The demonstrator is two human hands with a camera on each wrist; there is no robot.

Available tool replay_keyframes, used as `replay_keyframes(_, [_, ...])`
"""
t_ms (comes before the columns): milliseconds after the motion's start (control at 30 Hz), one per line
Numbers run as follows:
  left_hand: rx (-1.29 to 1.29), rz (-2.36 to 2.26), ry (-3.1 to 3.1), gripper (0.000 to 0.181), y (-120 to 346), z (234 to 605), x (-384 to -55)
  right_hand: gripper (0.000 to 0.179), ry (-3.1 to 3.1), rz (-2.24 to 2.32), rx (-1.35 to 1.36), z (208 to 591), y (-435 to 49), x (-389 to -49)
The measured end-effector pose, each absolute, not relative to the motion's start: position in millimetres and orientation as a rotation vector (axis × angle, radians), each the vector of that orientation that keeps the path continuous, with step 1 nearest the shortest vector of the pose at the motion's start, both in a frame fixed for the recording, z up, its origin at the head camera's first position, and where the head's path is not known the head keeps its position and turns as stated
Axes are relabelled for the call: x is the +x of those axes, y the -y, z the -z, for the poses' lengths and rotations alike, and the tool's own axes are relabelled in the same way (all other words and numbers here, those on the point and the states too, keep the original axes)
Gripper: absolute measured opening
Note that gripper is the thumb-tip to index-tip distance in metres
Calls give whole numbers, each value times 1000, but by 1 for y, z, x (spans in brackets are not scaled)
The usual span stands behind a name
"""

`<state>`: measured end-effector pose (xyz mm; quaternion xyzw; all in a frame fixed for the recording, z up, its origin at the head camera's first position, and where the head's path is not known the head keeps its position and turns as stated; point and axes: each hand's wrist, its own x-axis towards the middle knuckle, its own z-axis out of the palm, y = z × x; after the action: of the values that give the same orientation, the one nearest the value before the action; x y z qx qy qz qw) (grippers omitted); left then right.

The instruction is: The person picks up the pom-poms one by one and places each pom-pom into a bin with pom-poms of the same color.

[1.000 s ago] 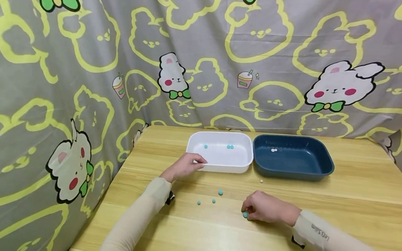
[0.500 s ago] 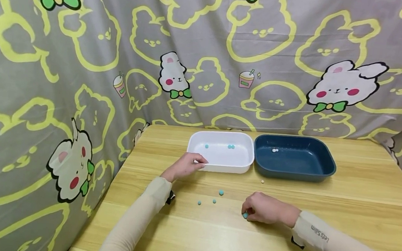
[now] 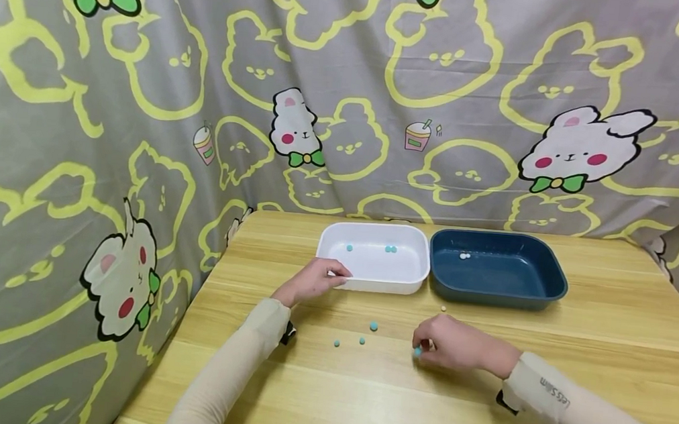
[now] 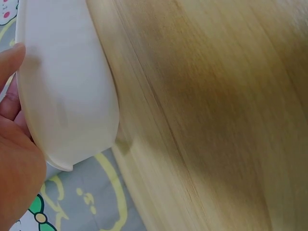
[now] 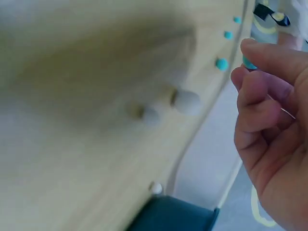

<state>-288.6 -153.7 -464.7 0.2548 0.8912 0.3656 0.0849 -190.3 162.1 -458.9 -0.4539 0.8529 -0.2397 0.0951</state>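
About halfway, it seems: 1 blue ball (image 3: 417,352) in hand, 6 loose, 5 put away.
Right sleeve (image 3: 612,418) reads "Let'sSlim"; right hand (image 3: 455,342) pinches that ball above the table (image 3: 359,402); 3 blue balls (image 3: 374,326), 3 pale balls (image 5: 187,102) lie loose; left hand (image 3: 313,280) grips the white tray (image 3: 387,287), holding 3 blue; the dark tray (image 3: 495,298) holds 2 white.

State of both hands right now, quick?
Left hand: closed, pinching the white tray at its rim.
Right hand: closed, pinching a teal ball between thumb and finger.
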Motion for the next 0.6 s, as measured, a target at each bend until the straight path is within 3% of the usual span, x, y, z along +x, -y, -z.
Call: replay_keyframes(600, [723, -1074, -2660, 12, 153, 466, -289, 4, -2716, 735, -1240, 433, -186, -223])
